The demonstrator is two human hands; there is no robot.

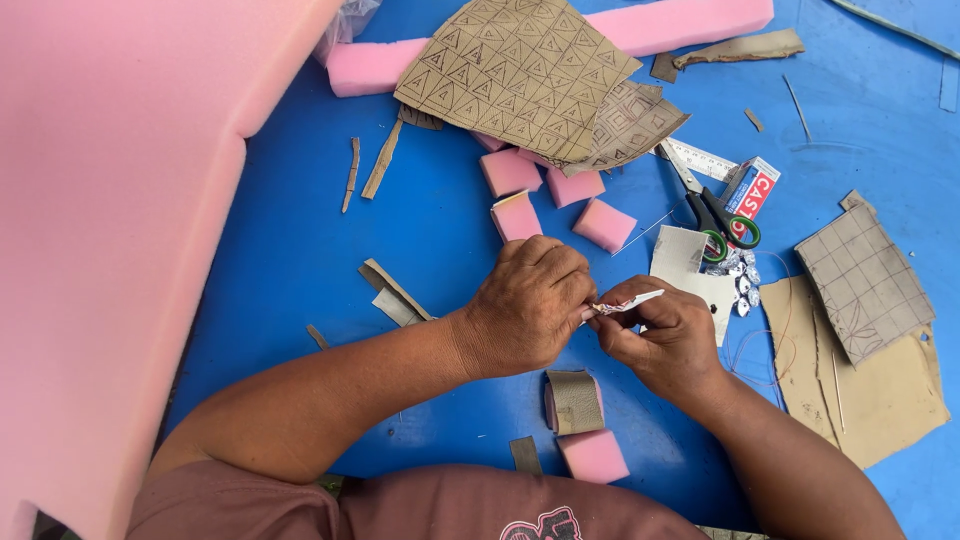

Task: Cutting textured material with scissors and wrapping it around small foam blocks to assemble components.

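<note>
Both hands pinch a small strip above the desk

The left hand (528,305) and right hand (662,335) meet with fingers pressed on a thin pale strip (628,302), held clear of the blue desk (300,240), likely so both ends can be worked. Just below lie a foam block wrapped in tan material (573,401) and a bare pink block (594,455). More pink blocks (545,200) sit above, near patterned sheets (520,70); scissors (718,218) rest within the right hand's reach, and a big foam slab (110,200) stands at left
</note>
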